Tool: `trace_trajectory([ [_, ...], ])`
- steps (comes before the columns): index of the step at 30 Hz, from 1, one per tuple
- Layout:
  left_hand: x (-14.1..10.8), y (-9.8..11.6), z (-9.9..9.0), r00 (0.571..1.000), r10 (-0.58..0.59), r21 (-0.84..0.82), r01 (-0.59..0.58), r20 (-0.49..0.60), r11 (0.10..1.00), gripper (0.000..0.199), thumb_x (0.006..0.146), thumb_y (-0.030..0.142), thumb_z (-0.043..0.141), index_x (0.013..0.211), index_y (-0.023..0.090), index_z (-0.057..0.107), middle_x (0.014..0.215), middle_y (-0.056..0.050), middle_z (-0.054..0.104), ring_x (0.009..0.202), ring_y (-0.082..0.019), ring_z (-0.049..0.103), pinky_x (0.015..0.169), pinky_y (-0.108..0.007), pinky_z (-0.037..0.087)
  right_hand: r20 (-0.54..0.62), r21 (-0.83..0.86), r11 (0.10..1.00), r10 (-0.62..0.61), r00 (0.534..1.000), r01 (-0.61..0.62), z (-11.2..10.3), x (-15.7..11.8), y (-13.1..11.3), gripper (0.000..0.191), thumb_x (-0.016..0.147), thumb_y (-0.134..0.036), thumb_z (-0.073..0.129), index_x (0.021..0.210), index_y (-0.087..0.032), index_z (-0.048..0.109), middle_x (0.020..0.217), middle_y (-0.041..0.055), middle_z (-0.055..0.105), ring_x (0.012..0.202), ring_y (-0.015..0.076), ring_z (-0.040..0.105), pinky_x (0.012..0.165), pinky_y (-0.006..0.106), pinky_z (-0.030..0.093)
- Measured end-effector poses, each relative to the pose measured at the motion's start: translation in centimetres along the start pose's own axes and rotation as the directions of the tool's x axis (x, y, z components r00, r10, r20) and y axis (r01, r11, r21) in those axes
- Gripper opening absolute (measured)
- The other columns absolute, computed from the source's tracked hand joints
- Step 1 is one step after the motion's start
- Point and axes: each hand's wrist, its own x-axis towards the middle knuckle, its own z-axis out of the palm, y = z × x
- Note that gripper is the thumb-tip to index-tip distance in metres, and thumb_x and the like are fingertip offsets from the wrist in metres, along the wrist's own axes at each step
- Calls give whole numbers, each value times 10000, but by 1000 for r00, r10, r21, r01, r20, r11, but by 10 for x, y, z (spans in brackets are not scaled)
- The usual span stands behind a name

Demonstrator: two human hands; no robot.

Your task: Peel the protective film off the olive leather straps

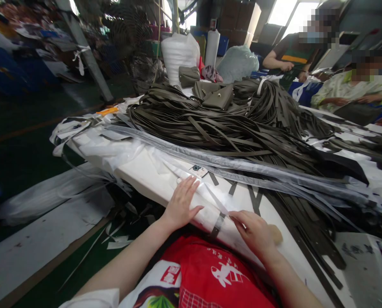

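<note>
Two bare hands are over the near edge of the table (144,179). The right hand (253,231) has its grip pinched shut, thumb against fingers, on the end of a thin white strip (215,198). The left hand (180,207) isn't gripping anything as far as I can see: it's spread pretty flat, palm down, fingers stretched out at the other end of that strip, which runs slantwise between the two.

Just below the strip, a short dark piece (218,226) lies across the table edge, and a few more like it sit further in. Right past the left fingertips there's a white thing with a camera lens on it, maybe a phone (195,168). Some round tan thing (275,234) pokes out beside the right wrist.

Next out, long clear plastic (210,157) stretches along a massive heap of dark straps (204,128), with a few dark pouches (218,97) behind. At the back stands a white roll (180,55), and two co-workers are off to the right, one wearing a mask.
</note>
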Motion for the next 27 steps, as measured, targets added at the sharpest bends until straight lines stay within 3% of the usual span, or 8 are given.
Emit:
trace_trajectory([
  [4, 10, 30, 4, 965, 209, -110, -193, 161, 975, 527, 845, 252, 650, 1352, 189, 517, 1507, -133, 439, 1428, -299, 348, 1179, -500, 306, -97, 2, 975, -221, 970, 223, -6, -2, -19, 230, 984, -185, 465, 1061, -222, 679, 865, 33, 716, 759, 191, 661, 695, 298, 486],
  [7, 8, 37, 9, 950, 239, -241, -188, 204, 952, 242, 860, 139, 550, 1068, 183, 667, 1263, -83, 661, 1235, -236, 563, 1119, -415, 396, -163, 33, 987, -149, 975, 156, -7, -2, -16, 201, 975, -207, 507, 1126, -207, 640, 886, 39, 715, 784, 187, 666, 729, 297, 508],
  [10, 2, 30, 6, 976, 50, -319, 21, 212, 948, 221, 875, 132, 479, 967, 180, 675, 1009, -62, 731, 984, -212, 663, 937, -356, 511, -87, 66, 998, 1, 996, 5, 2, 0, -10, 296, 943, -239, 555, 1230, -171, 582, 949, 70, 710, 824, 207, 676, 762, 324, 547],
  [14, -5, 13, -6, 956, -253, -392, 291, 145, 873, 274, 954, 213, 395, 891, 199, 661, 848, -35, 710, 826, -182, 671, 791, -295, 516, 160, 0, 996, -91, 983, 92, 24, 3, -11, 462, 838, -93, 573, 1286, -204, 591, 1310, 126, 594, 1145, 275, 597, 978, 427, 512],
  [17, -9, 4, -13, 942, -306, -402, 336, 138, 852, 291, 981, 287, 396, 886, 204, 658, 857, -31, 708, 845, -182, 670, 799, -286, 501, 237, -67, 982, -154, 959, 174, 36, 5, -11, 428, 825, -74, 599, 1232, -195, 652, 1385, 155, 544, 1232, 324, 536, 1044, 490, 461],
  [22, -10, 5, -15, 947, -232, -385, 304, 222, 872, 297, 979, 275, 384, 932, 189, 665, 893, -50, 712, 867, -183, 673, 833, -300, 516, 208, -18, 987, -153, 966, 160, 33, 7, -6, 308, 856, -45, 512, 1034, -189, 718, 1154, 114, 684, 1057, 274, 639, 953, 450, 529],
  [25, -11, 14, -12, 963, -74, -355, 166, 260, 920, 247, 931, 210, 439, 962, 184, 683, 1202, -101, 667, 1127, -209, 619, 1009, -350, 470, 128, 52, 987, -159, 979, 154, 24, 11, -6, 286, 901, -98, 459, 994, -216, 703, 1020, 82, 717, 933, 236, 683, 848, 386, 577],
  [27, -12, 21, -9, 957, 66, -322, 30, 283, 946, 192, 882, 208, 518, 941, 172, 697, 1460, -132, 488, 1352, -264, 452, 1151, -429, 334, 29, 99, 979, -183, 983, 180, 18, 13, -8, 256, 918, -146, 458, 997, -230, 687, 956, 65, 728, 857, 218, 705, 762, 325, 597],
])
